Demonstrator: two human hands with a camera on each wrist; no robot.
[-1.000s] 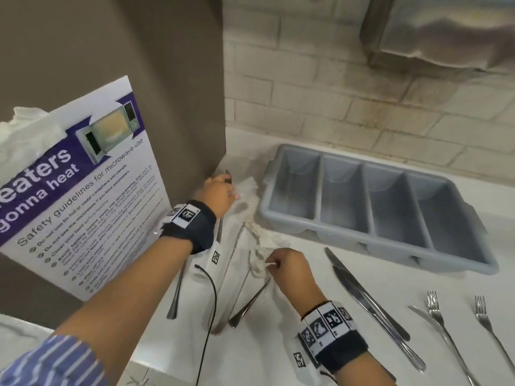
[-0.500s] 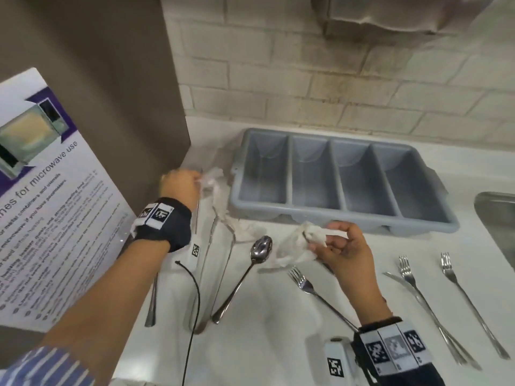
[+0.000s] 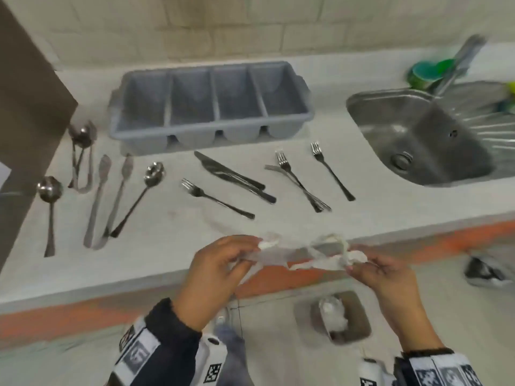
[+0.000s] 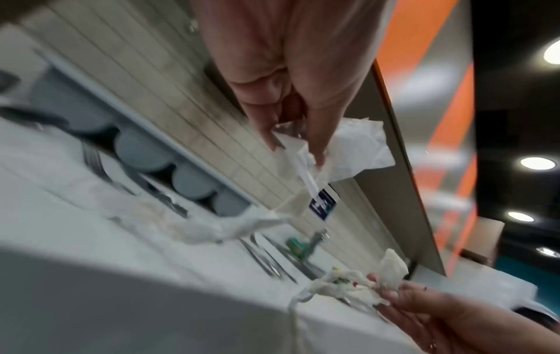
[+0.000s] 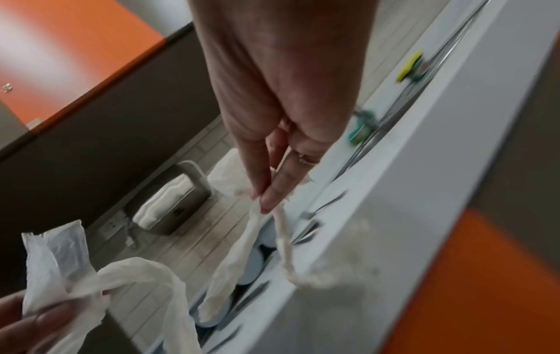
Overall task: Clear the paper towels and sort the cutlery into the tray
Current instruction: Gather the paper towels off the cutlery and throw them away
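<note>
The paper towels [image 3: 303,253] are stretched as one twisted, damp-looking strip between both hands, in the air in front of the counter [image 3: 172,246] edge, above the floor. The left hand [image 3: 214,277] pinches one end and the right hand [image 3: 387,277] pinches the other, so each grip is grasping paper; probably the person gathers them together to throw away. Behind them, all cutlery lies on the counter: spoons, tongs [image 3: 107,201], knives [image 3: 234,181] and forks [image 3: 295,182], and the gray tray [image 3: 211,135] has four empty compartments. Only the head view shows this layout. The right wrist view shows a towel dispenser [image 5: 172,206] on the wall, which the head view does not show
</note>
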